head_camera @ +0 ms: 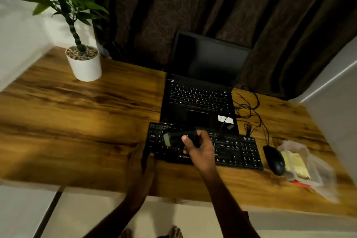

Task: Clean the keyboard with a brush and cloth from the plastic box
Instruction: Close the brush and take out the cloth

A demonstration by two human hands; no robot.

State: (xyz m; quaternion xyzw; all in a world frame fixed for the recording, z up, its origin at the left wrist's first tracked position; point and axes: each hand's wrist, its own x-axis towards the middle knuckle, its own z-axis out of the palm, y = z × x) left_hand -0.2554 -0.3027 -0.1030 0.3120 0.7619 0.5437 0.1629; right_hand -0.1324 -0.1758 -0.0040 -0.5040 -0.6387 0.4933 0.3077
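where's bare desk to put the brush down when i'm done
The widest bare patch is the left half of the desk, bordered by the plant pot, the laptop and the keyboard. A narrow strip runs between keyboard and front edge. The right side is crowded: cables, mouse, plastic box.

Head-worn wide-angle view looks steeply down onto the desk (77, 121) from close above.

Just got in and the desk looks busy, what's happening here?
A person is cleaning the black keyboard in front of the open laptop. Their right hand holds a brush over the keys at its left end, while the left hand grips the keyboard's near left corner. The yellow cloth lies in the plastic box at the desk's right, beside the mouse.
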